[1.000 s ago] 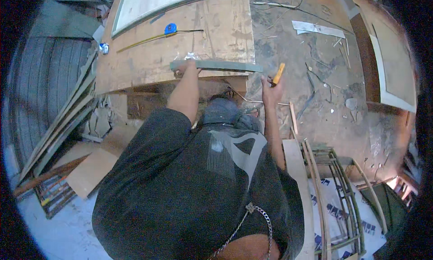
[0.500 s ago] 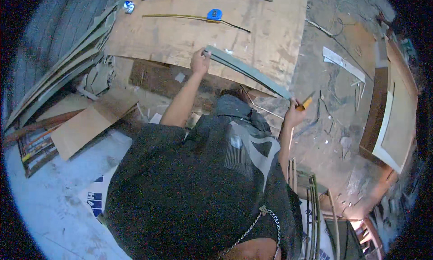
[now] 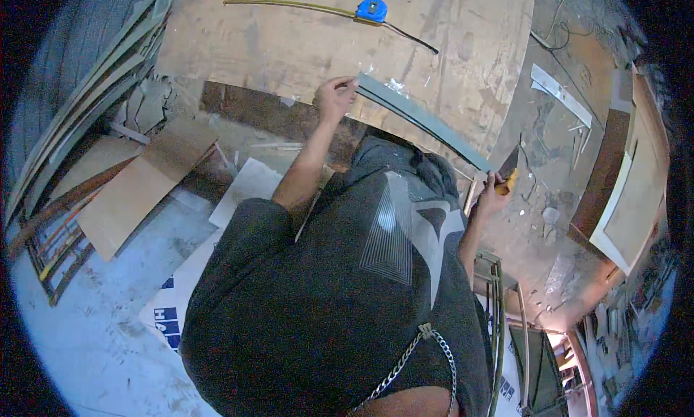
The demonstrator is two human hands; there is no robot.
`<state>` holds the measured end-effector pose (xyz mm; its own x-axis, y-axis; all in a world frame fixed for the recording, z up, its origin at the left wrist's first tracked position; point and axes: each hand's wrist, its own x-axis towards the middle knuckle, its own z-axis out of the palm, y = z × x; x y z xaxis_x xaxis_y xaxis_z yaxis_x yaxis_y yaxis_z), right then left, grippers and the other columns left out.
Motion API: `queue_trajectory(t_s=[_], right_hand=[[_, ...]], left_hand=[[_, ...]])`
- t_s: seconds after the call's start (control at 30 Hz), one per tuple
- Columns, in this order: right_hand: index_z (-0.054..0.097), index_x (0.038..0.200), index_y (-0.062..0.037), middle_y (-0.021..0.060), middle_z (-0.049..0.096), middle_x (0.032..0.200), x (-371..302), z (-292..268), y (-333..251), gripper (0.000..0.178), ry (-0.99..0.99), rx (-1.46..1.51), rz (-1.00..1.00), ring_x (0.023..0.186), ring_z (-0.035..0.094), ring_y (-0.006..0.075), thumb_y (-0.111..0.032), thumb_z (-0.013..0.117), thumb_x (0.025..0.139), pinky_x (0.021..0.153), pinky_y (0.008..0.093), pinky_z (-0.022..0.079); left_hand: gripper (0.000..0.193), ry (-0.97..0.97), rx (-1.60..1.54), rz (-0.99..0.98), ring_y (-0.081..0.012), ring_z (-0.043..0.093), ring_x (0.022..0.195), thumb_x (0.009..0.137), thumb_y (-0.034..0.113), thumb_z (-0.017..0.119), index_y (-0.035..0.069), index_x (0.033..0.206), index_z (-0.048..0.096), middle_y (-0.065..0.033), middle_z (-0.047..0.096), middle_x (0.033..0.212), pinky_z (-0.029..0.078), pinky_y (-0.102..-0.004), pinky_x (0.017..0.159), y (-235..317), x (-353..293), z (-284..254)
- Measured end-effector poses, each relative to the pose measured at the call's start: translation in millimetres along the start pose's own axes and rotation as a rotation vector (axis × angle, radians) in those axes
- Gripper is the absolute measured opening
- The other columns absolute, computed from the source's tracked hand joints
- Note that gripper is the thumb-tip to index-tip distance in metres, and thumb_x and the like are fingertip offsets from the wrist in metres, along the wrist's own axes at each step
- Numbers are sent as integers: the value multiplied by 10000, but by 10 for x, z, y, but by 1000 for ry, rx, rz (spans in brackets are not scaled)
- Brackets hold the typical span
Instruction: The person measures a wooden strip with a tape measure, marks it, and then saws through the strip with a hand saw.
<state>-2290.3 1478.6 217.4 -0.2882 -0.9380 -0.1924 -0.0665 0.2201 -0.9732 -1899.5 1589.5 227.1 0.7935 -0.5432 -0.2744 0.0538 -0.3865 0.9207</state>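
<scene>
A long, narrow grey-green strip (image 3: 423, 122) with a dark line along its length slants across the near edge of the plywood board (image 3: 289, 52). At its upper left end is my left hand (image 3: 337, 100), fingers bent and closed at the tip of the strip. My right hand (image 3: 494, 196) is at the lower right end, thumb and fingers against it. That same hand grips a yellow-handled tool (image 3: 511, 180) with a dark, flat, pointed blade standing up; its exact kind is unclear. Beyond the strip, a blue tape measure (image 3: 371, 11) lies on the board with its yellow tape pulled out.
Long sheets (image 3: 94, 106) lean at the left beside a brown panel (image 3: 144, 189). A white strip (image 3: 560, 95) and scraps lie on the dirty floor to the right. A framed panel (image 3: 632, 178) stands at far right. Thin rods (image 3: 497, 323) rise near my right side.
Both hands and the strip have shifted rightward in view, the right hand also lower. The tool's blade now points more upward. The board and tape measure have shifted in the picture too.
</scene>
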Motion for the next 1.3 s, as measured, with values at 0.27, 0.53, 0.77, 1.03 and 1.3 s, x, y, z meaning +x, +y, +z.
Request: queue_trajectory(t_s=[0.27, 0.53, 0.77, 1.03, 1.3], right_hand=[[571, 1123, -4, 59, 566, 835, -11, 176, -634, 582, -48, -566, 114, 677, 522, 159, -231, 829, 652, 629, 315, 470], [572, 1084, 41, 133, 598, 861, 436, -147, -243, 820, 157, -708, -78, 781, 565, 238, -460, 864, 503, 755, 346, 461], [600, 925, 30, 155, 618, 809, 476, -185, -262, 742, 198, -723, -183, 752, 594, 303, -513, 847, 484, 703, 393, 466], [587, 898, 26, 123, 613, 767, 699, -331, 106, 732, 203, -696, -205, 707, 585, 263, -518, 848, 482, 694, 389, 468], [579, 982, 30, 158, 614, 855, 565, -294, -30, 719, 123, -747, -193, 783, 587, 293, -501, 817, 561, 726, 391, 463]], left_hand=[[292, 44, 335, 266, -197, 660, 697, 768, 288, 696, 17, 877, 691, -109, 674, 761, 495, -292, 610, 167, -131, 41], [290, 14, 413, 252, -175, 651, 635, 755, 268, 724, -2, 853, 692, -102, 651, 825, 505, -253, 595, 106, -288, 476], [222, 15, 279, 301, -147, 654, 653, 771, 165, 712, -35, 865, 682, -104, 647, 809, 526, -234, 594, 115, -378, 534], [222, -108, 146, 35, -115, 654, 658, 796, 129, 664, -49, 928, 662, -97, 676, 731, 518, -237, 574, -3, -284, 473], [388, -274, 432, 434, -191, 628, 875, 755, 102, 678, 80, 1134, 598, -100, 631, 956, 498, -294, 736, 265, -335, 234]])
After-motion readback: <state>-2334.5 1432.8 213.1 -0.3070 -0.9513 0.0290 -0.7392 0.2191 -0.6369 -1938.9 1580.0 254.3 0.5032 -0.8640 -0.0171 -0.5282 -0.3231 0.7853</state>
